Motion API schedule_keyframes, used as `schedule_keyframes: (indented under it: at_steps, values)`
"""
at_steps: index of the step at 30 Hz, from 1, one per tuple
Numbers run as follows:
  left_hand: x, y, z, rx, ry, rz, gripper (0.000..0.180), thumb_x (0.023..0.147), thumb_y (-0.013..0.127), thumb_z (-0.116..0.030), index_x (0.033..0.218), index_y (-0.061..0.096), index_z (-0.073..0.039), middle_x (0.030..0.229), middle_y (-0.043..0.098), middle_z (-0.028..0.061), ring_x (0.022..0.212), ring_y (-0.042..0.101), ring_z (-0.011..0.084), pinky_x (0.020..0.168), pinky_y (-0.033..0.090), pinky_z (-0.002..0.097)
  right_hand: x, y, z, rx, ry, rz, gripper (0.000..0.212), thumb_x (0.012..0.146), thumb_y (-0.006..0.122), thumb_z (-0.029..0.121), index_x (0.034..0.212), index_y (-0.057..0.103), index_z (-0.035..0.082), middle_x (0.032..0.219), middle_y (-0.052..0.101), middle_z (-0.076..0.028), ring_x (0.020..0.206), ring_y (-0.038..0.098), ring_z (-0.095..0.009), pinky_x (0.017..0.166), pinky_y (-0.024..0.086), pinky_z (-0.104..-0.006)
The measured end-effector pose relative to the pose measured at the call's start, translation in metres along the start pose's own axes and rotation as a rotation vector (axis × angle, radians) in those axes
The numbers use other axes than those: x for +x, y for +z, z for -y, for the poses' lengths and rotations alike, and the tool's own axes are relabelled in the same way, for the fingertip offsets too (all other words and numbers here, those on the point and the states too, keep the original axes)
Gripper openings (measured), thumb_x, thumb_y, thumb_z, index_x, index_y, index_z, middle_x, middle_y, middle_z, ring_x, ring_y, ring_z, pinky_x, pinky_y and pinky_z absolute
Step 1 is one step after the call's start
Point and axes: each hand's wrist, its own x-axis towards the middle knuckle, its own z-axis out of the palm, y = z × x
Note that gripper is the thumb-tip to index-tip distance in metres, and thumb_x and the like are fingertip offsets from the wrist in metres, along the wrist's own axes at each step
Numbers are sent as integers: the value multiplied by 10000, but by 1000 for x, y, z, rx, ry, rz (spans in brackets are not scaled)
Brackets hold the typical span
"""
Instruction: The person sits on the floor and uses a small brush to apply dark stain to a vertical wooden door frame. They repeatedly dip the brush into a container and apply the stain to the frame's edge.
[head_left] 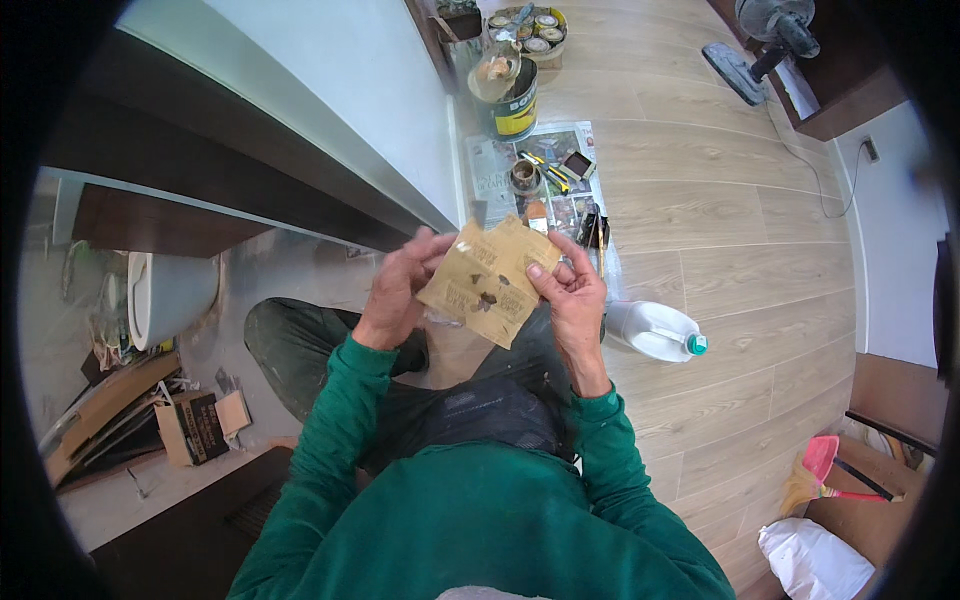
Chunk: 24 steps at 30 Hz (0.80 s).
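Right hand [577, 302] raised, thumb on top, fingers behind: closed pinch on the right edge of a brown paper sheet [478, 262]. Left hand [396, 292] at the sheet's left edge, fingers partly curled; cannot tell if it pinches. Sheet spread tilted between both hands, above the lap [480, 405]. White wall [350, 90] ahead-left; plank floor [740, 240] stretches right, jug [650, 330] beside the right wrist. Repeated dark print on sheet, small; lettering on newspaper [488, 168] and tin [516, 122].
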Motion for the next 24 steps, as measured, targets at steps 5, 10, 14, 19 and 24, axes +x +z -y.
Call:
schedule_keyframes:
  at_steps: [5,10,14,19,24]
  values:
    - [16,-14,2,454,-65,58,345,919,664,-196,1156,652,55,1018,689,53,919,621,94,825,496,257,9,-15,-16,-176,-34,172,530,873,689,-4,1360,481,-12,1009,703,-131,873,666,-124,731,538,-249]
    - [29,-47,23,633,-86,-5,207,956,617,-171,1045,687,2,890,660,-18,817,574,54,729,460,231,44,-82,-72,-254,126,-124,334,925,656,174,1202,621,-8,912,716,-100,768,683,-126,626,519,-261]
    - [32,-66,22,666,-45,-74,241,991,577,-195,1053,676,16,886,628,-42,817,527,41,735,444,222,104,-168,-121,-756,197,-570,305,872,652,232,1018,706,-29,845,724,-170,743,707,-254,683,530,-363]
    - [36,-67,25,616,-7,-109,292,1012,551,-232,1084,662,29,917,622,-43,839,508,35,758,440,215,156,-218,-159,-1265,114,-719,314,769,634,187,987,703,-29,922,697,-259,873,670,-436,810,517,-483]
    - [36,-71,38,545,-100,-131,291,1016,546,-228,1088,661,29,920,619,-48,841,503,30,761,436,212,177,-228,-167,-1326,280,-673,314,750,638,224,941,694,-18,963,684,-277,916,655,-458,821,512,-518]
